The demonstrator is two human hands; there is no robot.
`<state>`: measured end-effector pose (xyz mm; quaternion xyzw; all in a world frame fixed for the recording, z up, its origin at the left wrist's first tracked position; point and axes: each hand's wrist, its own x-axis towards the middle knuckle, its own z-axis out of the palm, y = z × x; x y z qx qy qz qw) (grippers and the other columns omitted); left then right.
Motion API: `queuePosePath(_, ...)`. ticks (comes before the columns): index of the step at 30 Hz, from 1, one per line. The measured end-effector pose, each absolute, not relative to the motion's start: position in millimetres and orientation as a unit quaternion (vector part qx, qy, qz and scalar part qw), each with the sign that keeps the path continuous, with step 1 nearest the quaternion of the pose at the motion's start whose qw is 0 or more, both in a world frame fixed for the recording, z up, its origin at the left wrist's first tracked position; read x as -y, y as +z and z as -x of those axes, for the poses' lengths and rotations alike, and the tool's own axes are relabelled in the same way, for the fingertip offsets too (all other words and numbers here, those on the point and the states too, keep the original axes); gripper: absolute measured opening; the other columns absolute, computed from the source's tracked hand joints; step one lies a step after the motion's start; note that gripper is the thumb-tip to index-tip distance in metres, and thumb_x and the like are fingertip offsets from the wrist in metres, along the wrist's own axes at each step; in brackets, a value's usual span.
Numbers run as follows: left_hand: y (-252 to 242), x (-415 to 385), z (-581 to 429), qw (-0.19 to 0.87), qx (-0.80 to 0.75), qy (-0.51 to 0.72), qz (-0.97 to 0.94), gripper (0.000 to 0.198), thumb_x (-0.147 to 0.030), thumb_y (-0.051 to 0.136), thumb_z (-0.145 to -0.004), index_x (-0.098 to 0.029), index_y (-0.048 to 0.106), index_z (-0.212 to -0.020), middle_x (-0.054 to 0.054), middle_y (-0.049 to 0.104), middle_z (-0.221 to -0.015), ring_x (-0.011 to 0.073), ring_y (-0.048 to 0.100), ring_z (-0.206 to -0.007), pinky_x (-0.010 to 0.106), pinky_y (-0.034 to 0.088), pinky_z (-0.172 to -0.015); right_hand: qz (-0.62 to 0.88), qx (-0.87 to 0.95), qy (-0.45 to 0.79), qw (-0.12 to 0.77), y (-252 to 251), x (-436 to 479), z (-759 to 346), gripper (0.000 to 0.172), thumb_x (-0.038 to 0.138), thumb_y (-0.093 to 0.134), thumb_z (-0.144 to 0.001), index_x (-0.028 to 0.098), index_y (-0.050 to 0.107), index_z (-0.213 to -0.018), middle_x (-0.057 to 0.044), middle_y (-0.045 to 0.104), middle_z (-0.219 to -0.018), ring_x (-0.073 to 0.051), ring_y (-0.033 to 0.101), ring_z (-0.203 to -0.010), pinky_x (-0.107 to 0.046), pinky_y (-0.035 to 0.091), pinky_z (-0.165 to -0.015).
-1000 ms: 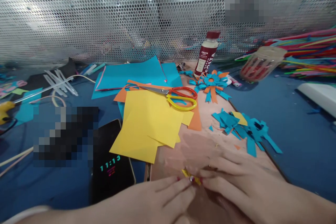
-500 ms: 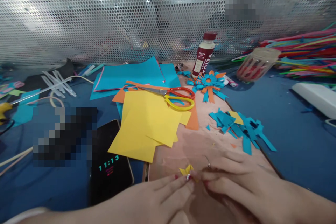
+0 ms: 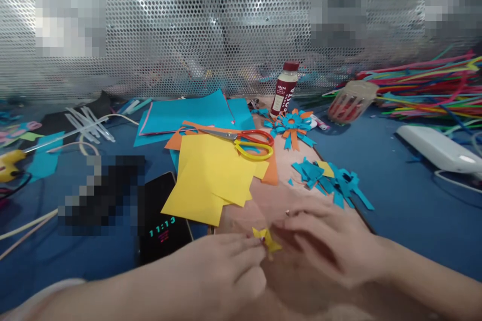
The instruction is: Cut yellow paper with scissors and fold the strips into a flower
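Observation:
A small folded yellow paper piece (image 3: 271, 244) with pointed corners lies low on the pinkish board. My left hand (image 3: 229, 266) has its fingers pressed together, with the fingertips holding the left side of this paper; its thumb is mostly hidden. Just right of the paper, my right hand (image 3: 331, 241) hovers with loosely bent fingers and nothing in them. Beyond the hands is a stack of yellow paper sheets (image 3: 207, 175), with scissors (image 3: 252, 143) lying across its top edge. Cut blue paper strips (image 3: 339, 180) lie in a heap past my right hand.
A phone (image 3: 161, 225) lies left of the board (image 3: 259, 210). A bottle (image 3: 285, 90) stands at the back by a blue and orange paper flower (image 3: 291, 125). A clear cup (image 3: 352, 103), pipe cleaners (image 3: 425, 85) and a white device (image 3: 437, 148) are right; a glue gun (image 3: 11, 163) is far left.
My right hand has lifted and come away from the yellow paper, which shows more of its shape. My left fingertips stay on it. The camera view has shifted slightly.

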<state>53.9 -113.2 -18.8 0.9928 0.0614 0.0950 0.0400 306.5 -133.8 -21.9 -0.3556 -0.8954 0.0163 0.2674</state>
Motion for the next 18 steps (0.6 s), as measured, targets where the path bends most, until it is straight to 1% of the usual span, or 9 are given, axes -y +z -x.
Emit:
queuePosePath(2, -17, 104, -52, 0.088, -0.082, 0.076, -0.99, 0.016, -0.026, 0.046, -0.087, -0.014, 0.056, -0.083, 0.009, 0.066, -0.099, 0.0183, 0.06, -0.096, 0.029, 0.048, -0.086, 0.37, 0.882, 0.019, 0.292, -15, 126, -308, 0.014, 0.02, 0.042, -0.082, 0.019, 0.054, -0.09, -0.005, 0.058, -0.076, -0.017, 0.053, -0.075, -0.031, 0.042, -0.065)
queuePosePath(3, -17, 99, -51, 0.111, -0.099, 0.07, -0.986, 0.016, -0.028, 0.047, -0.087, -0.015, 0.053, -0.079, 0.006, 0.066, -0.088, 0.0164, 0.062, -0.087, 0.026, 0.049, -0.079, 0.368, 0.885, 0.004, 0.287, -11, 121, -307, 0.016, 0.026, 0.04, -0.084, 0.02, 0.055, -0.084, -0.005, 0.057, -0.075, -0.019, 0.052, -0.077, -0.035, 0.04, -0.067)
queuePosePath(4, -16, 94, -49, 0.127, -0.116, 0.059, -0.983, 0.016, -0.029, 0.046, -0.087, -0.016, 0.052, -0.079, 0.005, 0.065, -0.086, 0.0148, 0.061, -0.083, 0.024, 0.049, -0.075, 0.369, 0.89, -0.021, 0.267, -8, 116, -304, 0.021, 0.031, 0.038, -0.086, 0.021, 0.055, -0.079, -0.005, 0.058, -0.076, -0.022, 0.05, -0.08, -0.039, 0.038, -0.071)
queuePosePath(6, -16, 86, -46, 0.142, -0.135, 0.077, -0.978, 0.019, -0.033, 0.046, -0.088, -0.017, 0.049, -0.077, 0.002, 0.062, -0.078, 0.0125, 0.058, -0.073, 0.021, 0.046, -0.065, 0.428, 0.856, -0.094, 0.274, -2, 107, -294, 0.018, 0.028, 0.04, -0.086, 0.021, 0.056, -0.09, -0.007, 0.06, -0.087, -0.026, 0.048, -0.092, -0.045, 0.033, -0.077)
queuePosePath(8, -16, 82, -43, 0.141, -0.148, 0.092, -0.975, 0.023, -0.038, 0.045, -0.088, -0.018, 0.047, -0.076, 0.001, 0.059, -0.074, 0.0116, 0.055, -0.068, 0.021, 0.042, -0.061, 0.443, 0.831, -0.14, 0.307, -1, 98, -283, 0.02, 0.019, 0.044, -0.082, 0.02, 0.055, -0.099, -0.008, 0.059, -0.09, -0.026, 0.048, -0.097, -0.044, 0.032, -0.081)
queuePosePath(10, -16, 81, -42, 0.131, -0.153, 0.093, -0.975, 0.022, -0.038, 0.045, -0.088, -0.018, 0.049, -0.078, 0.001, 0.058, -0.076, 0.0121, 0.054, -0.07, 0.022, 0.041, -0.063, 0.408, 0.832, -0.162, 0.34, -4, 91, -276, 0.025, 0.012, 0.044, -0.077, 0.021, 0.055, -0.099, -0.007, 0.058, -0.087, -0.023, 0.051, -0.093, -0.042, 0.033, -0.081)
queuePosePath(12, -15, 83, -43, 0.122, -0.159, 0.091, -0.975, 0.02, -0.036, 0.045, -0.088, -0.018, 0.051, -0.082, 0.001, 0.058, -0.079, 0.0131, 0.054, -0.074, 0.023, 0.041, -0.066, 0.373, 0.841, -0.16, 0.356, -11, 87, -274, 0.028, 0.01, 0.044, -0.074, 0.021, 0.057, -0.097, -0.006, 0.056, -0.087, -0.021, 0.053, -0.089, -0.041, 0.035, -0.081)
queuePosePath(16, -16, 86, -50, 0.124, -0.189, 0.088, -0.97, 0.025, -0.04, 0.044, -0.088, -0.017, 0.054, -0.09, 0.004, 0.058, -0.085, 0.0149, 0.054, -0.079, 0.026, 0.043, -0.073, 0.344, 0.862, -0.154, 0.338, -22, 81, -282, 0.031, 0.012, 0.043, -0.074, 0.021, 0.06, -0.098, -0.006, 0.06, -0.09, -0.02, 0.055, -0.088, -0.042, 0.036, -0.082)
queuePosePath(18, -18, 85, -54, 0.116, -0.189, 0.092, -0.971, 0.033, -0.044, 0.046, -0.086, -0.017, 0.055, -0.102, 0.007, 0.058, -0.094, 0.0177, 0.054, -0.086, 0.03, 0.044, -0.078, 0.327, 0.874, -0.18, 0.311, -25, 79, -285, 0.029, 0.016, 0.045, -0.078, 0.024, 0.059, -0.102, -0.005, 0.062, -0.102, -0.022, 0.053, -0.096, -0.046, 0.034, -0.088)
